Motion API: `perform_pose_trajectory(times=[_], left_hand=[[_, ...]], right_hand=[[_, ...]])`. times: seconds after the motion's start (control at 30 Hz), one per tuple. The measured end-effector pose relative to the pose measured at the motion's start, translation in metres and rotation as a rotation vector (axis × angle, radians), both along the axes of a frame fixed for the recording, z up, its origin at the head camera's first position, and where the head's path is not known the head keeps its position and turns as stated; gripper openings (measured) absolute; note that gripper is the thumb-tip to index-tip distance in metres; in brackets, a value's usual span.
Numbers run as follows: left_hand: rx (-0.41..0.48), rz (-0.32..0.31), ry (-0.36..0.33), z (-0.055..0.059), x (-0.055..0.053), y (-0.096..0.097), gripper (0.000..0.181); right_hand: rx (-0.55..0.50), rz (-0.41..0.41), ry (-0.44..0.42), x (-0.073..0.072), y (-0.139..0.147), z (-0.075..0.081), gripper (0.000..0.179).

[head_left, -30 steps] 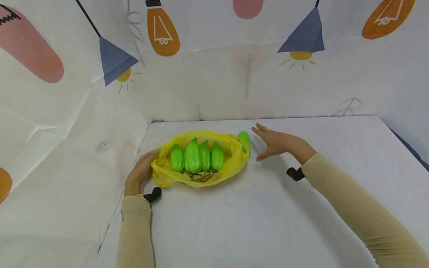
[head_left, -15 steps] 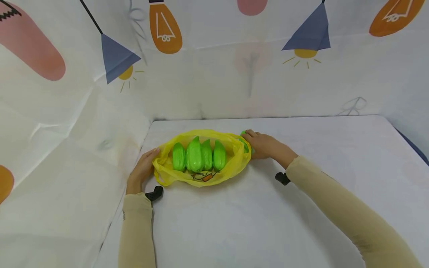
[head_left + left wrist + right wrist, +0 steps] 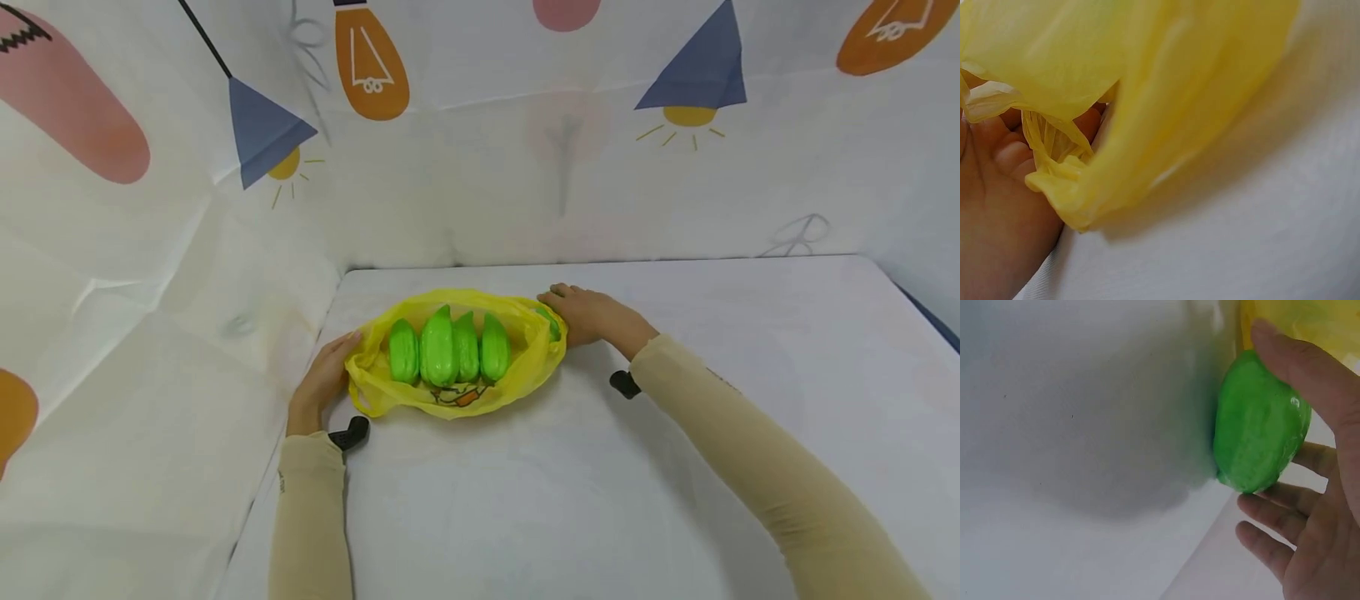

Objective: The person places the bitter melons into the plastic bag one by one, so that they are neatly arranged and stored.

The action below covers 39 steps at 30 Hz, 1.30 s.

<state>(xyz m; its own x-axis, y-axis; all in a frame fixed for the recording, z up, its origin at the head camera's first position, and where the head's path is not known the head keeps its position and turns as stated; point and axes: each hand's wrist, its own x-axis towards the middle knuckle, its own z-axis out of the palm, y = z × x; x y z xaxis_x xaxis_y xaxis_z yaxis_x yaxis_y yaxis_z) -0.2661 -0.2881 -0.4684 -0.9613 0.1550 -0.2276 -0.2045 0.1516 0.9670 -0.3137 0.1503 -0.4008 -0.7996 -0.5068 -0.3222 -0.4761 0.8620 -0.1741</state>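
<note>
A yellow plastic bag [image 3: 517,392] lies with its mouth spread wide, and several green ribbed star fruit [image 3: 439,346] stand side by side inside it. At the bag's left end, my left hand [image 3: 324,379] holds the edge; the left wrist view shows the bag's gathered handle [image 3: 1063,178] against the fingers, some of which it hides. Beyond the right end, outside the bag, my right hand [image 3: 600,317] grips another green star fruit [image 3: 1260,425]. Its thumb lies along one side and its fingers reach round the other, close by the yellow plastic.
The white tabletop [image 3: 540,500] stretches in front of the bag and to its right. A white printed cloth [image 3: 480,183] hangs behind the table and down its left side. Black wrist devices [image 3: 351,433] sit at both cuffs.
My right hand has moved left from beside the star fruit and taken hold of it. The left hand stays at the bag's left end; the view has shifted slightly.
</note>
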Motion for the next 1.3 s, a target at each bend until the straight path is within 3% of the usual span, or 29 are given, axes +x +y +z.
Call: perform_pose_trajectory(times=[0.37, 0.5, 0.7, 1.07, 1.3], left_hand=[[0.031, -0.029, 0.07, -0.006, 0.003, -0.003, 0.065], [0.034, -0.022, 0.048, -0.008, 0.003, -0.004, 0.062], [-0.002, 0.008, -0.002, -0.006, 0.0, -0.001, 0.072], [-0.02, 0.002, -0.01, -0.001, 0.002, -0.001, 0.072], [-0.003, 0.006, 0.003, -0.005, 0.0, -0.001, 0.07]], right_hand=[[-0.003, 0.008, 0.009, 0.003, -0.009, -0.003, 0.088], [0.005, 0.034, -0.001, 0.004, -0.023, -0.003, 0.078], [0.02, 0.049, 0.056, 0.005, -0.029, 0.001, 0.074], [0.001, 0.021, 0.001, 0.001, -0.023, -0.001, 0.077], [-0.048, -0.013, -0.036, -0.001, -0.018, -0.005, 0.079]])
